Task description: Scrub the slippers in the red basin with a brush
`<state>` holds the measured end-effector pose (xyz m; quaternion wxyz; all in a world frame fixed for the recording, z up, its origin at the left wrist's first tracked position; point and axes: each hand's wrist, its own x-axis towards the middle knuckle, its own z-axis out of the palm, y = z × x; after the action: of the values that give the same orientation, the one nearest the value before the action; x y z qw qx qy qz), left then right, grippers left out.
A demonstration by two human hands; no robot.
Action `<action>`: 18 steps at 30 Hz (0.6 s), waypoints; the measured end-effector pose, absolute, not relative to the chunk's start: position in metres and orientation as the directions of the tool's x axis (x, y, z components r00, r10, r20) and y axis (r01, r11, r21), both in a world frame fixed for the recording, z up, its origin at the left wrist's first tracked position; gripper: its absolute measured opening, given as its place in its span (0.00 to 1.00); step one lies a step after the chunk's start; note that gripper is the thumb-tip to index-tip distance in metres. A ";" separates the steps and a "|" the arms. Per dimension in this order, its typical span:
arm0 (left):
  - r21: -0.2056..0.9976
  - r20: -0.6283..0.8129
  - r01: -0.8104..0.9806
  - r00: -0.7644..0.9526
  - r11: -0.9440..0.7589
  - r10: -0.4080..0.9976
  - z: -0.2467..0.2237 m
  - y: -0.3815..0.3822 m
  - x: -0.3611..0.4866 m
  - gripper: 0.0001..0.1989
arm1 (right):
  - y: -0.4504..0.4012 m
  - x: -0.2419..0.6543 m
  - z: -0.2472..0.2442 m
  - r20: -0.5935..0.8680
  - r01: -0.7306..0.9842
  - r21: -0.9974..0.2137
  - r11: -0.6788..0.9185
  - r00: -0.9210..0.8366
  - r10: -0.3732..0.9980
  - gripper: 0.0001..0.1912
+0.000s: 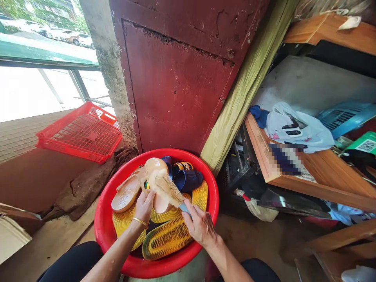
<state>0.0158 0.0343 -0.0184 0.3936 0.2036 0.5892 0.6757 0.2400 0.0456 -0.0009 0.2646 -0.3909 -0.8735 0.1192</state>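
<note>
My left hand (143, 210), with a gold bracelet at the wrist, is closed on a beige clog (157, 166) above a red basin (102, 227). In my right hand (200, 224) is the blue-grey handle of a scrubbing brush (169, 187). Its pale bristles lie over the clog and hide part of it; whether they touch cannot be told. Another beige clog (127, 194) rests at the basin's left side. Dark blue slippers (188, 180) lie at the back right. Near the front, a yellow-soled slipper (169, 238) shows its ridged underside, among several others.
A red plastic crate (79, 133) sits tilted at the left, near a brown cloth (85, 188). Behind the basin stands a dark red door (176, 90). To the right, a wooden tabletop (331, 168) carries a white plastic bag (298, 127) and a blue basket (346, 117).
</note>
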 end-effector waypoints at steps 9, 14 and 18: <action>0.999 0.045 0.033 -0.662 -0.031 0.748 -0.016 0.033 -0.008 0.25 | 0.070 0.264 -0.002 0.396 0.677 -0.484 0.555 -0.396 0.828 0.24; 0.910 0.284 0.411 -0.504 -0.063 0.816 -0.024 0.030 -0.002 0.33 | 0.064 0.258 0.002 0.414 0.680 -0.492 0.544 -0.367 0.833 0.25; 0.724 0.420 0.684 -0.336 -0.088 0.843 -0.045 0.030 0.012 0.37 | 0.049 0.239 0.001 0.361 0.724 -0.320 0.611 -0.503 0.785 0.25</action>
<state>0.0122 0.0300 -0.0450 0.0850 0.5699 0.6698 0.4684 0.2395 0.0494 0.0006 0.2410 -0.4364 -0.8645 0.0636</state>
